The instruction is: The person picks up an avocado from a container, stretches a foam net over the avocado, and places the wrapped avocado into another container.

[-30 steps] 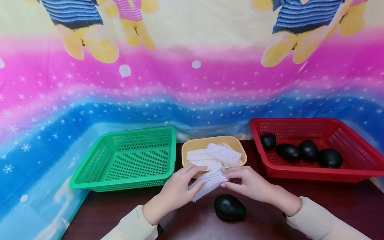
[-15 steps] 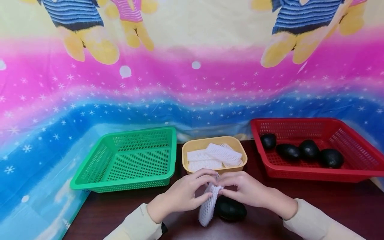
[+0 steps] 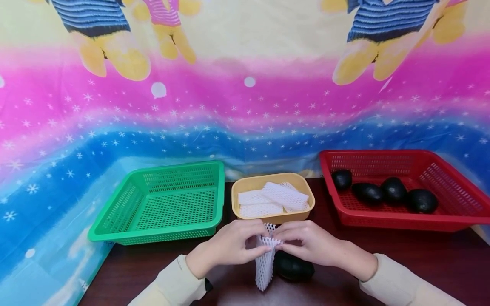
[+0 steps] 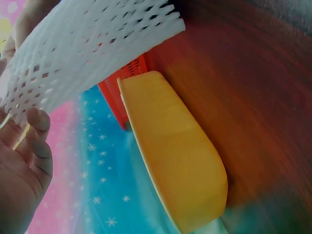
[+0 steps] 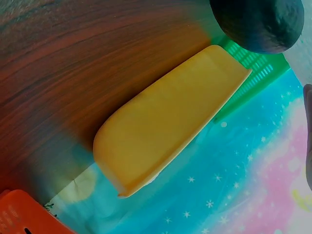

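Note:
Between my two hands hangs a white foam net sleeve (image 3: pixel 265 267), its upper mouth spread apart and its lower end pointing down. My left hand (image 3: pixel 234 242) pinches the left side of the mouth with thumb and fingers. The opposite edge is pinched by my right hand (image 3: pixel 313 241). A dark avocado (image 3: pixel 294 267) lies on the table just right of the sleeve, partly covered by my right fingers. In the left wrist view the net sleeve (image 4: pixel 92 48) stretches across the top, above my left fingers. The right wrist view shows the avocado (image 5: pixel 263 22) at its top edge.
A yellow tub (image 3: pixel 237 187) with several flat net sleeves (image 3: pixel 285 195) stands just beyond my hands. To the left is a green basket (image 3: pixel 153 236) with nothing in it. A red basket (image 3: pixel 398 222) on the right holds several avocados (image 3: pixel 394 191). A patterned cloth hangs behind.
The net sleeve has turned from lying slanted and flat to hanging upright, and its mouth has been pulled apart. Both hands have come slightly closer together and nearer to me. The avocado has stayed put.

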Available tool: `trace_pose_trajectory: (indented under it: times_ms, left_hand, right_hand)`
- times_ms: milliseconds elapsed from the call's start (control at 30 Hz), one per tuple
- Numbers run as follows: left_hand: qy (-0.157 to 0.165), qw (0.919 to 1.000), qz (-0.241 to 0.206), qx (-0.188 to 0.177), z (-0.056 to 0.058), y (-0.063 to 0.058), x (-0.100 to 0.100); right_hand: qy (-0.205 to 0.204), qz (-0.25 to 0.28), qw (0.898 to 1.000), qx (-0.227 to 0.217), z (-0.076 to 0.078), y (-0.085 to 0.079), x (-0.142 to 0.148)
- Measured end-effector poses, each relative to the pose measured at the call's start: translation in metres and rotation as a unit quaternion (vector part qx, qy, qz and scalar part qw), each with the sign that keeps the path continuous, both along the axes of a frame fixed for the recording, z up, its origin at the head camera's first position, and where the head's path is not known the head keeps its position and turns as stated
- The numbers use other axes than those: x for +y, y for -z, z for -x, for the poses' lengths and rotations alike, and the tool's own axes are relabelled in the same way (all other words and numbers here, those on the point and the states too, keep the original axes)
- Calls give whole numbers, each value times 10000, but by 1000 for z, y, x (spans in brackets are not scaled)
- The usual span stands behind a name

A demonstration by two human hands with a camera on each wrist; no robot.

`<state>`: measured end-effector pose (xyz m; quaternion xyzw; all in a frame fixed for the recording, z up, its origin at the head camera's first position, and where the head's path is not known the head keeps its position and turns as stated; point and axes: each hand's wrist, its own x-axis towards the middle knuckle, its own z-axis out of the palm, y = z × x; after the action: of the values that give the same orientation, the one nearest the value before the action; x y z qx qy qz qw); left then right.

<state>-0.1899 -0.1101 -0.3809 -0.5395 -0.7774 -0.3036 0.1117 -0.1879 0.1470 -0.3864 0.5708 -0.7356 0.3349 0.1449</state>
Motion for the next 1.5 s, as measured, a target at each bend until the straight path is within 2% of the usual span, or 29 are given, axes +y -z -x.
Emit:
trace_pose_trajectory:
  times_ms: [67,200,767,1000,1167,1367,1500]
  left_hand:
    - [-112,9999,55,85,1,-3,-2]
    - [-266,9992,109,268,3,-9,-8]
    - [-250,9965,-67,793,9,-23,-30]
    - [-160,9974,-161,686,10,-25,-34]
    - [-186,9968,-69,771,7,-25,-32]
    - [-67,9957,-128,915,1,-28,-27]
    - [132,9973,-81,715,-3,-29,-26]
  right_hand:
    - [7,67,10000,69,0,-1,0]
    - [-9,206,9997,-89,-1,-3,1]
    - [207,384,9989,-144,-6,-5,16]
    - [335,351,9980,-410,-9,-3,24]
    - [292,225,9976,-578,-11,-3,21]
    - [-255,202,9995,-18,-16,-5,3]
    - [-421,144,9988,192,-20,-6,-4]
